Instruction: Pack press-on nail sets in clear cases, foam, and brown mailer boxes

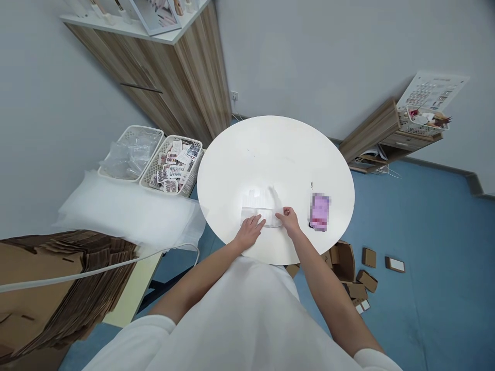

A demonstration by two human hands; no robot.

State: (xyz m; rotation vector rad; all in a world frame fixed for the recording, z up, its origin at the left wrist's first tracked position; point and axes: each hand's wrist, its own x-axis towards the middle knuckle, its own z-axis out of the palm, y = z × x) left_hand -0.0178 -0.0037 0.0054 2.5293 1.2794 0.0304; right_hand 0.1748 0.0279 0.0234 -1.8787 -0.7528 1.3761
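A clear plastic bag (263, 212) lies on the white round table (270, 149) close to its front edge. What it contains, if anything, I cannot make out. My left hand (248, 233) rests on the bag's lower left part with its fingers spread flat. At the right end, my right hand (290, 221) pinches the bag's edge between thumb and fingers. A thin clear strip stands up just left of that hand. Farther right on the table lies a purple phone-like item (320, 212), blurred out.
Left of the table are a basket of clear bags (133, 152), a basket of printed cards (172, 167), translucent sheets (131, 208) and stacked flat cardboard (96, 288). Small boxes (368, 257) lie on the blue floor at right. A wooden cabinet (166, 77) stands behind.
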